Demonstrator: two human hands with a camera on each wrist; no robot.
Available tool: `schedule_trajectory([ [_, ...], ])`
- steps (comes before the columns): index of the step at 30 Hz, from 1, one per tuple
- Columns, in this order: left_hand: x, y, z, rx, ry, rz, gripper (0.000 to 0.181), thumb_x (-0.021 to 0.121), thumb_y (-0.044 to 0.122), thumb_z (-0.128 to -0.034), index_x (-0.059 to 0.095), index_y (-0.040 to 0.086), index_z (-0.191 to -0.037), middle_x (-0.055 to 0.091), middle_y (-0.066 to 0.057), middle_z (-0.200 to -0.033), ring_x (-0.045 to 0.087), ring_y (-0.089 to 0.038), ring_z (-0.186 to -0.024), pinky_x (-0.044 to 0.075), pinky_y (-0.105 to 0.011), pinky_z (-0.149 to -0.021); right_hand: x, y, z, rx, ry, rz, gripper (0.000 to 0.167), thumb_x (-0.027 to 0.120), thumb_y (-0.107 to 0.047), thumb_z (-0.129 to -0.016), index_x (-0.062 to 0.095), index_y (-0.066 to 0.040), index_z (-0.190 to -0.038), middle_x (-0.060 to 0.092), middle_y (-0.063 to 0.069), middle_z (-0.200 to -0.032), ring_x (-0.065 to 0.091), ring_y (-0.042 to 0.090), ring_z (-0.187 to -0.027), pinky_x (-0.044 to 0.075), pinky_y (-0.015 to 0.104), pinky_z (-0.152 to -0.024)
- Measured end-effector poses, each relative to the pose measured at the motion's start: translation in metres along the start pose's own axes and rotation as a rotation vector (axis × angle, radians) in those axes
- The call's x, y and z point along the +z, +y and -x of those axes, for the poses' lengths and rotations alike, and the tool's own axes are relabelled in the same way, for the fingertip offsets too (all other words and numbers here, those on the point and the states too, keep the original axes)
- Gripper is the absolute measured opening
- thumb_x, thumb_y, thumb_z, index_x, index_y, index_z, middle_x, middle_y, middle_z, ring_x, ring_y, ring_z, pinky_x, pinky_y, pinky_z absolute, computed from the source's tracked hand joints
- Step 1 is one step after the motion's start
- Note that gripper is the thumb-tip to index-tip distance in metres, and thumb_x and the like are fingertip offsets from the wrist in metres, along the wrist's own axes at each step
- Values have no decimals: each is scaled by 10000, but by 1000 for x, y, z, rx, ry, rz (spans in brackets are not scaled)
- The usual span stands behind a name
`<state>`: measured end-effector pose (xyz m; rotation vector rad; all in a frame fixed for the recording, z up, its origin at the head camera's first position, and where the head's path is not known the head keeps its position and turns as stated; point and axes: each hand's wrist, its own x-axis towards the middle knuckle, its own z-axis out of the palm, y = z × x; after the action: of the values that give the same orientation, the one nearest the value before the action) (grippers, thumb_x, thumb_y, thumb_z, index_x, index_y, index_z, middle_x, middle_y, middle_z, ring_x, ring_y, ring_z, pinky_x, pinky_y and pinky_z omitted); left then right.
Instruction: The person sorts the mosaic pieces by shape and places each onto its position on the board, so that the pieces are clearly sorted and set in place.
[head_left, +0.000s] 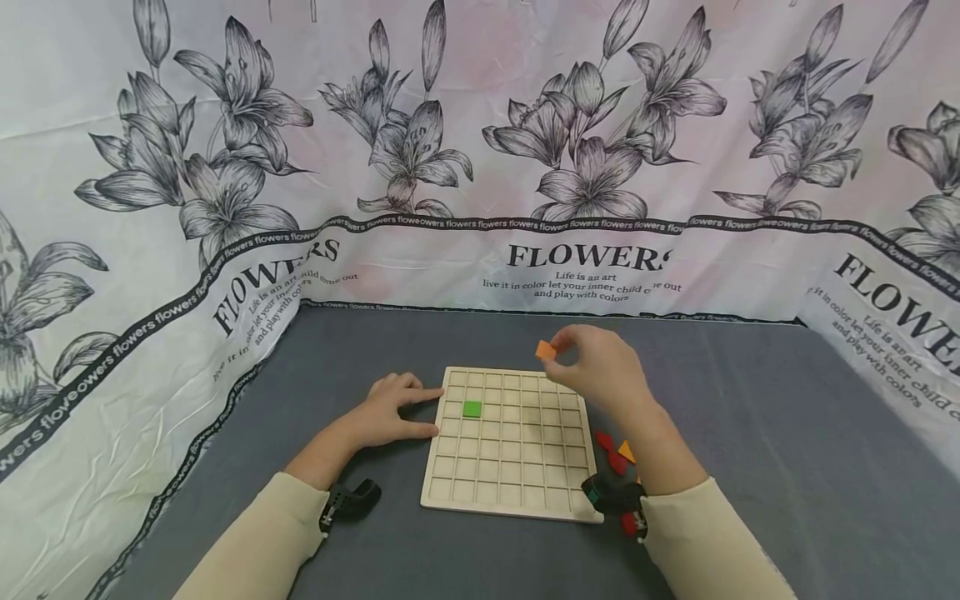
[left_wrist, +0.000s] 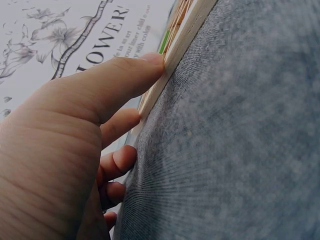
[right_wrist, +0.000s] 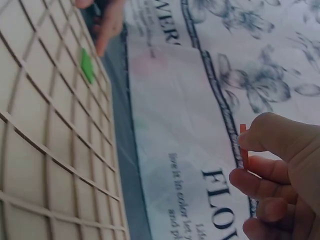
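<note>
1. Far left: the left hand [head_left: 390, 414] rests on the table [head_left: 352, 346] against the left edge of the wooden grid board. Its thumb and index finger are stretched out and set wide of each other, both tips touching the board's side; the left wrist view shows the other fingers loosely bent. Nothing is gripped here; the contact looks like steadying.
2. Next: the green tile [head_left: 472, 409] lies in a cell of the grid, second column from the left, toward the far side. It is the only piece seen seated.
3. Centre: the wooden grid board [head_left: 510, 510] lies flat on the table. Apart from the green tile's cell, the visible cells hold no pieces.
4. Right of centre: the orange tile [head_left: 546, 350] is off the board, held up near its far edge and not in any cell.
5. The right hand [head_left: 596, 367] pinches the orange tile between thumb and index finger, a narrow grip; its other fingers are curled below in the right wrist view.
6. Far right: red pieces [head_left: 617, 463] and a yellow-orange triangle [head_left: 627, 452] lie just beside the board, partly hidden by the right wrist; exact count unclear.
7. Progress, judged: early stage. One piece placed, one in hand, the loose ones unplaced.
</note>
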<state>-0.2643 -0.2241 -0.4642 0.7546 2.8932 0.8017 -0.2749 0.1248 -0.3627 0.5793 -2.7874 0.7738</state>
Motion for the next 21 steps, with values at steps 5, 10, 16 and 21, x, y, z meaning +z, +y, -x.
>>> schedule_trajectory([
  [5, 0, -1, 0, 11, 2, -1, 686, 773, 507, -897, 600, 175, -1472, 502, 48, -1115, 353, -141, -907, 269, -458, -898, 24, -12, 0, -8, -68, -86, 232, 756, -163, -892, 751, -66, -1103, 725, 59, -1030, 514, 174, -645, 411, 348, -589],
  [10, 0, -1, 0, 6, 3, 2, 686, 778, 506, -894, 604, 173, -1468, 501, 52, -1107, 352, -142, -900, 269, -456, -893, 42, -18, 1, -5, -95, -121, 254, 750, -164, -899, 747, -63, -1132, 713, 40, -1056, 571, 169, -762, 458, 353, -658],
  [16, -1, 0, 0, -6, 5, 9, 687, 783, 507, -889, 608, 176, -1465, 503, 51, -1101, 357, -146, -902, 273, -458, -896, 62, -21, 1, -45, -104, -140, 218, 773, -194, -925, 756, -66, -1101, 683, 7, -949, 585, 160, -748, 489, 339, -672],
  [21, -1, 1, 1, -1, 4, 6, 685, 779, 507, -893, 606, 175, -1466, 506, 51, -1106, 360, -142, -907, 275, -459, -900, 75, -20, 2, -3, -181, -184, 252, 786, -216, -928, 751, -61, -1123, 596, -16, -818, 449, 115, -567, 387, 290, -546],
])
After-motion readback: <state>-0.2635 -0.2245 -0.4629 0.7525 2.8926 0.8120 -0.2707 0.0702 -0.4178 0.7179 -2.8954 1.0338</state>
